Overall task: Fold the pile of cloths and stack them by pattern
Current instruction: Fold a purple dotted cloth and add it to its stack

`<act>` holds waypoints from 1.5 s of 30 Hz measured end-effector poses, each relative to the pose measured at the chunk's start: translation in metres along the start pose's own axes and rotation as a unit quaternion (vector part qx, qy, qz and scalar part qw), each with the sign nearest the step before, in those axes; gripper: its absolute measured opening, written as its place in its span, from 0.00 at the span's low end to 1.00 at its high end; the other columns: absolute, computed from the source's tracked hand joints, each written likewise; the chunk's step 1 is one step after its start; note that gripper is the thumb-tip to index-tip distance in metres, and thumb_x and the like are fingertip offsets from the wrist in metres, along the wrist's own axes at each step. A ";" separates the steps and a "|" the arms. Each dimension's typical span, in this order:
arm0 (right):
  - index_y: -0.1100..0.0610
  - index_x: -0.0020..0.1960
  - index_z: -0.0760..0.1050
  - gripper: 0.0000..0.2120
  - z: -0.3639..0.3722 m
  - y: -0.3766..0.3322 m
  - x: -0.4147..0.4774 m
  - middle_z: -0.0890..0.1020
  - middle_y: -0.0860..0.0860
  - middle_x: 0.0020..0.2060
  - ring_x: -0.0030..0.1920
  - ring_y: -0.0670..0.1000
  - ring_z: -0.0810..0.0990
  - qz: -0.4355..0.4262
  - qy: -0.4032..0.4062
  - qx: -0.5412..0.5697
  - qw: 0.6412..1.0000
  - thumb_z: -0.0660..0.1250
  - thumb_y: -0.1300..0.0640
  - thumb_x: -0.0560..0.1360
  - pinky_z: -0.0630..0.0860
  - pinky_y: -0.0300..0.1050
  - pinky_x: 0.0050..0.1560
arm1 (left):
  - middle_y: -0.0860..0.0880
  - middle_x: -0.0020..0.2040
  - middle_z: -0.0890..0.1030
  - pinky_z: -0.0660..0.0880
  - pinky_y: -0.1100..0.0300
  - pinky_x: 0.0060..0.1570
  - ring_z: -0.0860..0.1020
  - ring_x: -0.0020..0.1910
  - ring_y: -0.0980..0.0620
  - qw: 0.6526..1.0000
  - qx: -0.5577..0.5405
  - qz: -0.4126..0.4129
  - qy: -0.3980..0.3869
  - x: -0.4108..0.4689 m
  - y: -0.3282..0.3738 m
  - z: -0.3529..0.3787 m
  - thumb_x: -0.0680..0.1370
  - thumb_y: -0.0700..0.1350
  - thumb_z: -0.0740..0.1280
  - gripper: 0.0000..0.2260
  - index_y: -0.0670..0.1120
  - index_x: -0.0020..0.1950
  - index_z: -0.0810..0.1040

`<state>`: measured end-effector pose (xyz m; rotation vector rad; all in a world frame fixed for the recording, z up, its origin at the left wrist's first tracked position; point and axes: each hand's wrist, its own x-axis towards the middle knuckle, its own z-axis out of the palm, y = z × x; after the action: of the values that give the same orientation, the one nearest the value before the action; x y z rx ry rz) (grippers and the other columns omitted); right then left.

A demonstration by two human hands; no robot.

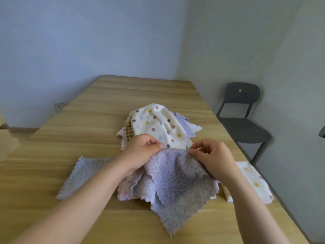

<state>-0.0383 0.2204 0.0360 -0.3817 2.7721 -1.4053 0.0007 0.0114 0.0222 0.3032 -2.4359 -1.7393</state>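
A purple cloth with small dots [177, 187] hangs lifted over the near side of the pile, held by its top edge. My left hand [140, 152] pinches that edge at its left end and my right hand [214, 157] pinches it at the right end. Behind my hands lies the loose pile [158, 125], topped by a white cloth with coloured dots over a brown checked cloth [129, 130] and more purple ones. A folded purple dotted cloth [80, 175] lies flat at the left. A folded white dotted cloth [253, 182] lies at the right, near the table edge.
The wooden table [133, 92] runs back toward a blue-grey wall. A dark plastic chair [242, 118] stands beside the table's right edge. A wall socket [59, 106] sits low at the left.
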 end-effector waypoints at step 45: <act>0.51 0.41 0.81 0.06 0.035 -0.032 -0.054 0.81 0.45 0.31 0.30 0.42 0.77 -0.125 0.068 0.137 0.980 0.69 0.60 0.74 0.74 0.35 0.33 | 0.59 0.50 0.75 0.75 0.69 0.40 0.76 0.46 0.61 0.943 0.158 0.268 0.116 -0.076 -0.025 0.015 0.66 0.47 0.78 0.24 0.52 0.57 0.71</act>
<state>0.0250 0.1865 0.0353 -0.6661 2.6475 -1.9081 0.0737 0.0358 -0.0059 -0.1190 -2.3224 -1.0290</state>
